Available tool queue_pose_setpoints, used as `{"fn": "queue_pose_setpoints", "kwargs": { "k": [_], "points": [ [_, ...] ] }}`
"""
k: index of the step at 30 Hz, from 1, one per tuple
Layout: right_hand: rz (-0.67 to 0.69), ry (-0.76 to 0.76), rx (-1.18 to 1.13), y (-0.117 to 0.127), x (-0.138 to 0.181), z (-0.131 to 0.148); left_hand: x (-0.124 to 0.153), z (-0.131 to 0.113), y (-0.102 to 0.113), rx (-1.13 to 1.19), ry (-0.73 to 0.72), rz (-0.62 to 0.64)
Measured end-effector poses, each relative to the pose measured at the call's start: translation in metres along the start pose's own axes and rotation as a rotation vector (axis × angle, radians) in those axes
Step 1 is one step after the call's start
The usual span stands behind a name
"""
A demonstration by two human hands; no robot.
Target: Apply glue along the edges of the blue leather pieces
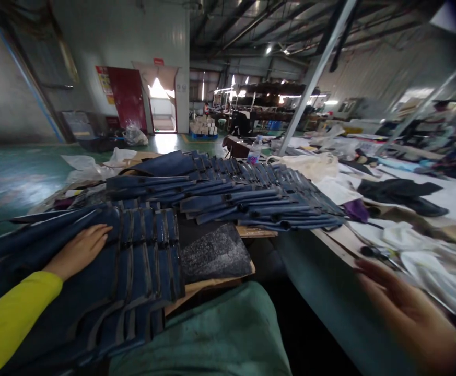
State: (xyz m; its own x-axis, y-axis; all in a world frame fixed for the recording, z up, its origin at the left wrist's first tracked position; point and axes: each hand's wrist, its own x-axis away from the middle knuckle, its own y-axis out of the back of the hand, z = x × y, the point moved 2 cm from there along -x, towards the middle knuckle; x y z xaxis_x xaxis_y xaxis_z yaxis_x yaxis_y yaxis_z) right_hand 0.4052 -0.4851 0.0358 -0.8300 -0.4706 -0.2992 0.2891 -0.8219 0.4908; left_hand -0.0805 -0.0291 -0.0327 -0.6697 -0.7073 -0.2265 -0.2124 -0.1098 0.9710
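Note:
My left hand (82, 251), below a yellow sleeve (20, 324), lies flat with its fingers stretched out on a stack of dark blue denim pieces (94, 277). These pieces overlap in staggered rows, their grey edges showing. My right hand (408, 313) is at the lower right, somewhat blurred, with fingers extended and nothing visible in them. It hovers by a dark green surface (329, 292) near the edge of the cloth-covered table. Another long pile of folded denim pieces (228, 193) spreads across the middle, beyond my left hand.
A black rough-surfaced board (215, 250) lies between the denim piles. Green fabric (212, 334) is close in front of me. A plastic bottle (254, 150) stands behind the pile. White cloths (419, 245) cover the right table, and a slanted metal pole (314, 78) rises there.

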Motion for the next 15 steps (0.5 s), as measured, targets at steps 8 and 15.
{"fn": "queue_pose_setpoints", "kwargs": {
  "k": [8,15],
  "points": [
    [1.214,0.174,-0.266,-0.193,0.13,0.092,0.002,-0.008,0.006,0.023,0.041,0.009],
    [1.564,-0.284,-0.392,-0.296,0.209,0.064,0.004,-0.012,0.01,0.054,0.062,-0.01]
  ]
}}
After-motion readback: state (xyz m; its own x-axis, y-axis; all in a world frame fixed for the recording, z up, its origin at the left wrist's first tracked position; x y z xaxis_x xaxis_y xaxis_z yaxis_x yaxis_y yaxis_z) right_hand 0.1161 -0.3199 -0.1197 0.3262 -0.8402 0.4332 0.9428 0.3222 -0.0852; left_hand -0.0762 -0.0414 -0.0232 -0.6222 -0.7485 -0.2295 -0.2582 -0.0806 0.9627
